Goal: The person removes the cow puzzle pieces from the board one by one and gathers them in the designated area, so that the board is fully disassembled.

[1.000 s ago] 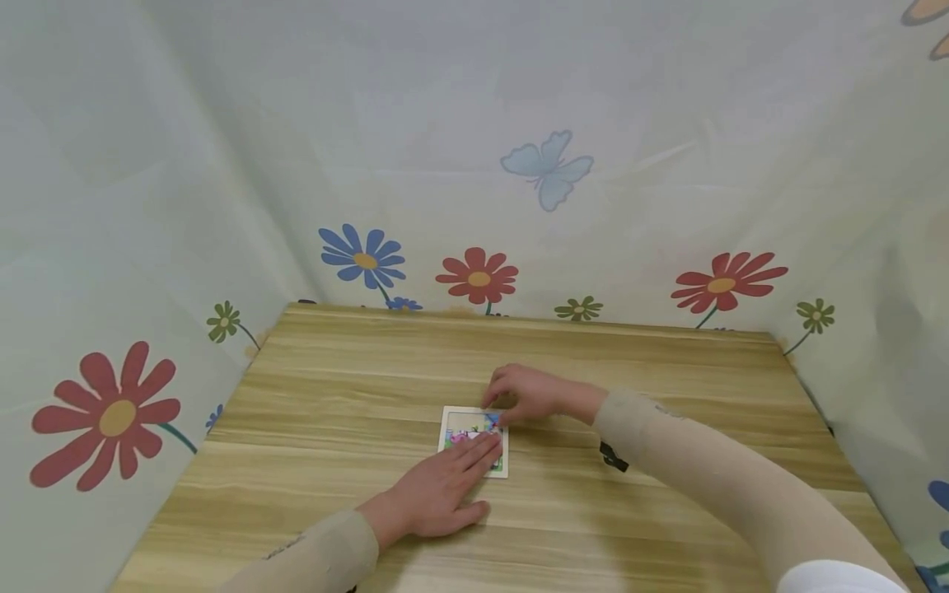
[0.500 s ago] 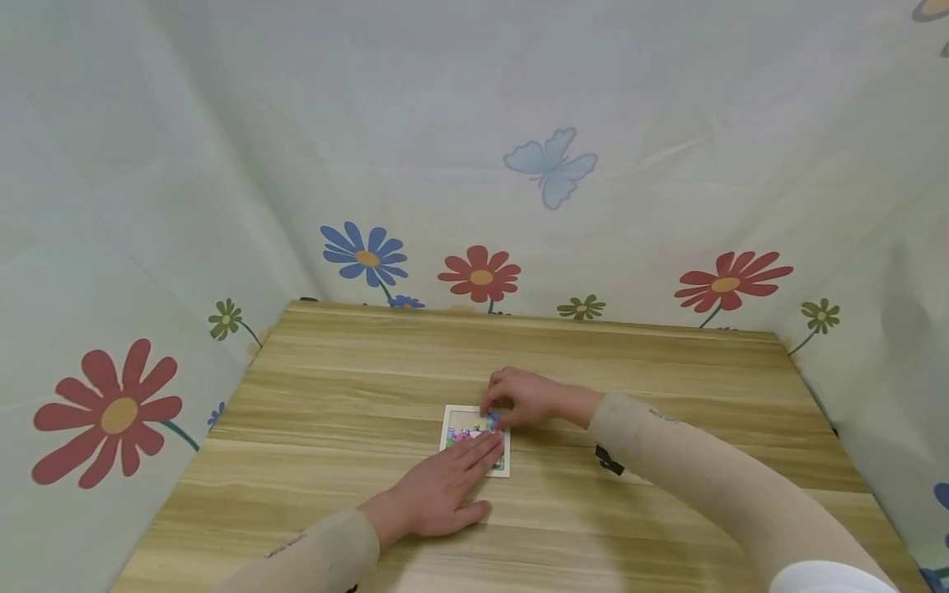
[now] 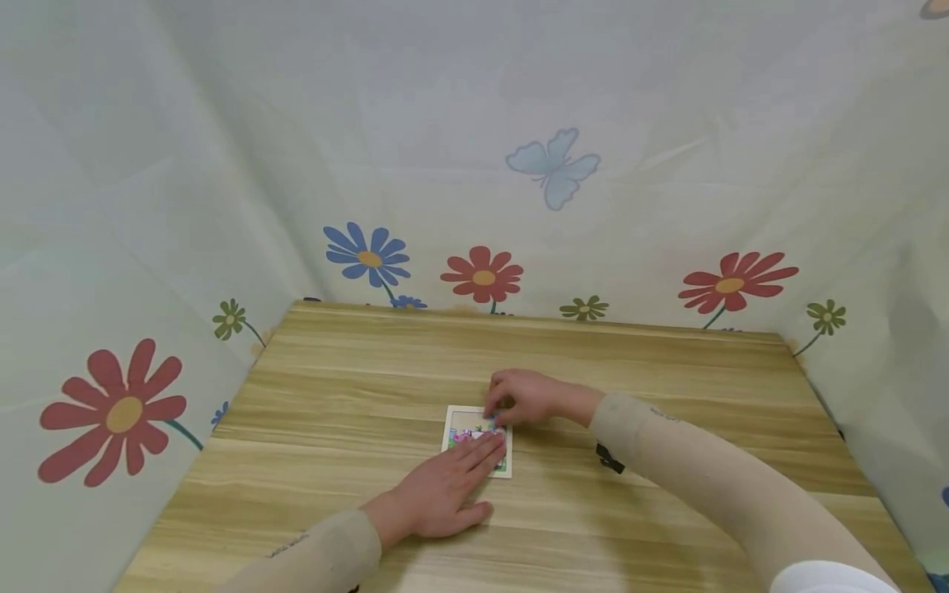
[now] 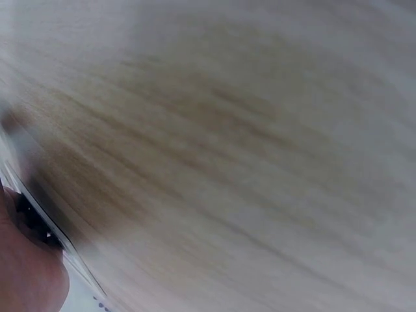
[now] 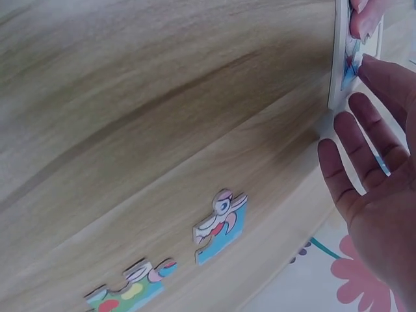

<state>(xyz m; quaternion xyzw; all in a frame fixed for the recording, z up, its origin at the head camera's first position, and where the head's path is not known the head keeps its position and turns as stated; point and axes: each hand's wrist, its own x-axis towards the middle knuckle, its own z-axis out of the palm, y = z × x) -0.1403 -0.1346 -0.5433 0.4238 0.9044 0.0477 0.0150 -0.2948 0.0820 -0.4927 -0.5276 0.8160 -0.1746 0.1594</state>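
Note:
A jigsaw puzzle in a white frame (image 3: pixel 469 409) lies flat near the middle of the table. My left hand (image 3: pixel 437 494) rests across its lower part, fingers straight, covering much of the picture. From the far right side my right hand (image 3: pixel 526 397) reaches in, its thumb and forefinger bent at the upper right corner. They pinch a blue puzzle piece (image 5: pixel 351 62) there, though the grip is partly hidden. The other right fingers spread loosely in the right wrist view. A bare beige patch shows in the frame's upper part. The left wrist view is mostly blurred tabletop.
Two loose puzzle pieces lie on the wooden table (image 3: pixel 371 371) in the right wrist view: one with a white face and blue edge (image 5: pixel 223 227), one mostly green (image 5: pixel 133 286). A flowered cloth (image 3: pixel 630 206) stands around the back and sides.
My right fingertips have shifted very slightly at the frame's upper right corner, with the blue piece under them. The left hand stays in place on the puzzle.

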